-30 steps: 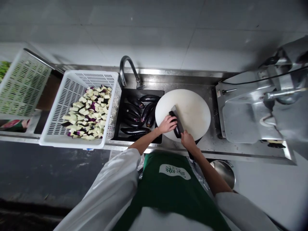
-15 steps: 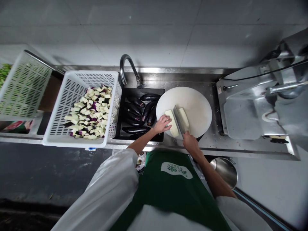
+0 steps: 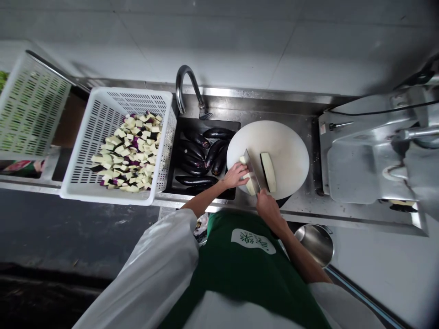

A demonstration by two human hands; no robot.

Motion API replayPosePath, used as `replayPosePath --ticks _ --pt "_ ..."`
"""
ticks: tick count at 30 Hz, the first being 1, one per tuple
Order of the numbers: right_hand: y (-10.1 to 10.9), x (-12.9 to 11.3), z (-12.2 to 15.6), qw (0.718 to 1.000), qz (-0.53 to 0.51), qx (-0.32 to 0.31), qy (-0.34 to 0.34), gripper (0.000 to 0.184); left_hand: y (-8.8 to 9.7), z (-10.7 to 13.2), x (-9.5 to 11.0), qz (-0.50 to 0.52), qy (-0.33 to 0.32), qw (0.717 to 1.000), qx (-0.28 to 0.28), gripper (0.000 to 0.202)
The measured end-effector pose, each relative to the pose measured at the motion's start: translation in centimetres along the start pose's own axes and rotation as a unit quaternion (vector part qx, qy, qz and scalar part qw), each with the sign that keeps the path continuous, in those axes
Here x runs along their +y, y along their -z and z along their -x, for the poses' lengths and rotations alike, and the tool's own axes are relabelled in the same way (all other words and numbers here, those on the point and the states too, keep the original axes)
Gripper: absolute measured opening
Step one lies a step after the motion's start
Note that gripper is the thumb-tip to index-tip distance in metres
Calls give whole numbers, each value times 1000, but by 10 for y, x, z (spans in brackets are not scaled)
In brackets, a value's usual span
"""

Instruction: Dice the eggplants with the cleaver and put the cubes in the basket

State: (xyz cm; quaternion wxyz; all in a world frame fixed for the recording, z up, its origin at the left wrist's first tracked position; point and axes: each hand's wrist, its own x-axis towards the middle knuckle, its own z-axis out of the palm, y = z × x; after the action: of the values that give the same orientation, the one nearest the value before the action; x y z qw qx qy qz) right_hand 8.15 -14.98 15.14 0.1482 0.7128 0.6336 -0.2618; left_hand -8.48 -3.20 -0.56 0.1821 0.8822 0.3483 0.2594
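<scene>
Eggplant half (image 3: pixel 250 186): light, spongy, slick-skinned, I'd judge — hold its sides
Left hand (image 3: pixel 236 175): fingers curled, pinning it
Right hand (image 3: pixel 268 204): wrapped round cleaver (image 3: pixel 256 172)

Free board (image 3: pixel 293 153) right of eggplant half (image 3: pixel 270 172), cleaver (image 3: pixel 253 169) barring its left, faucet (image 3: pixel 188 73) behind sink (image 3: pixel 219 123)

A curved metal faucet (image 3: pixel 201 101) stands near the pale wall (image 3: pixel 236 50)

Eggplants (image 3: pixel 213 154) between basket (image 3: pixel 109 197) and board (image 3: pixel 290 153)
</scene>
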Motion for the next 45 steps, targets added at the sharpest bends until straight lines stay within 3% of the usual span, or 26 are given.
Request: replayPosePath --ticks 7,10,13,18,21,24,31,40,45 --pt "0 -15 -35 1000 -26 5 -16 31 11 6 -1 21 -16 1000 -5 36" --pt "9 -2 -26 1000 -17 17 6 33 20 15 -1 14 0 1000 -6 37" --pt "19 23 -11 998 -2 53 -25 37 26 14 5 4 32 999 -5 38" --pt "20 58 -2 995 21 58 -74 35 17 -34 32 -13 16 1000 -7 35" --pt "13 63 -1 996 18 43 -69 31 9 -66 48 -32 -3 998 -48 41" --pt "9 62 1 997 7 37 -65 33 7 -80 53 -53 -12 995 -88 43" --pt "7 71 0 999 -3 12 -51 37 9 -75 47 -50 -6 995 -91 45" --pt "11 49 -51 998 -32 31 -53 36 6 -75 45 -66 -10 993 -94 46" --pt "18 71 -43 998 -39 47 -32 34 25 -71 41 -61 -26 990 -124 48"
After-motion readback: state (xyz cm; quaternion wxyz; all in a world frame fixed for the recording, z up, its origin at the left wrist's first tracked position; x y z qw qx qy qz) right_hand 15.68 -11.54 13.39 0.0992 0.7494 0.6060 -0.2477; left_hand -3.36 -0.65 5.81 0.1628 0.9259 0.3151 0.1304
